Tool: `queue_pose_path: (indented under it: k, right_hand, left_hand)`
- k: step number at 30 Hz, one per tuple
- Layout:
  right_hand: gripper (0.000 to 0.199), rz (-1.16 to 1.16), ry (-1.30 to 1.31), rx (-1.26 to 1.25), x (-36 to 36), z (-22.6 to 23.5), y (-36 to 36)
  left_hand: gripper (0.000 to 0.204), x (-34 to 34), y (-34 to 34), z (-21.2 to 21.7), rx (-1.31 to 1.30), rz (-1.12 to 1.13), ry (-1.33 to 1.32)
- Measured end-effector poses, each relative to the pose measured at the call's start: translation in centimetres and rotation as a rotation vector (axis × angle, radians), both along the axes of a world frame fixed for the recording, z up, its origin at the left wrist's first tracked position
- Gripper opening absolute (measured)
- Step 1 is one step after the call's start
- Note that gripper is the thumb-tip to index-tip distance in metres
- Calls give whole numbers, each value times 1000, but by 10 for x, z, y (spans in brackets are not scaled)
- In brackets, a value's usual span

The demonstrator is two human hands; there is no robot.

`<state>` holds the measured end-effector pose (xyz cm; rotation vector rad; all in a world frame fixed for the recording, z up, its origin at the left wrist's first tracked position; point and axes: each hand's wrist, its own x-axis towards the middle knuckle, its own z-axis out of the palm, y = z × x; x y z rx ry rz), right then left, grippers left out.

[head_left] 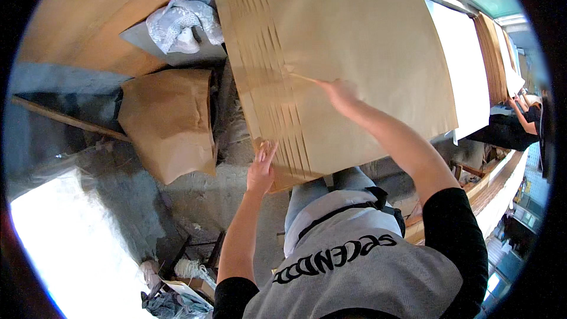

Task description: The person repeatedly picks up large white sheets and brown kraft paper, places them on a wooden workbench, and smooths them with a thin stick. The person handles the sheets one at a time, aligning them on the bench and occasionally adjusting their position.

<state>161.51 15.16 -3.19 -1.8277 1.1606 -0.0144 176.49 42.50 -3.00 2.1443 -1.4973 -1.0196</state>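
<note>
Black lettering [336, 259] crossed the shirt [366, 280]! Tan sheets [366, 41] lay fanned; right grip [341, 95] pinched a stick [304, 77], left grip [261, 171] sat spread!

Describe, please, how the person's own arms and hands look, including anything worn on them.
Plain black sleeves, joined to a grey top, end near the elbows. Below them the forearms are bare, and the left hand and right hand are ungloved.

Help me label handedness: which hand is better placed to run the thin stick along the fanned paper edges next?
Probably the right hand: it holds the thin stick, its tip by the fanned paper edges, while the left hand is at their near end.
</note>
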Motion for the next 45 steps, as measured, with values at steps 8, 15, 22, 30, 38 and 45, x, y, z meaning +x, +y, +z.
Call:
queue_pose_path:
  k: [8,15,22,30,38,45]
  right_hand:
    - [39,228,402,-415,-41,51,14]
    - [36,76,165,-359,-79,54,45]
    - [24,-221,166,-216,-192,49,87]
    - [19,-329,143,-8,-291,34,101]
    - [22,44,-21,536,-366,18,72]
    - [31,-34,-146,652,-394,-14,52]
  left_hand:
    - [48,-7,-11,-11,-191,186,60]
    - [29,-36,-57,-66,-265,748,694]
    - [37,-32,-94,-36,-51,899,923]
    - [36,-38,-67,-27,217,689,851]
    - [67,-192,-9,-20,-137,593,1740]
    - [32,-287,-110,-30,136,1282,1220]
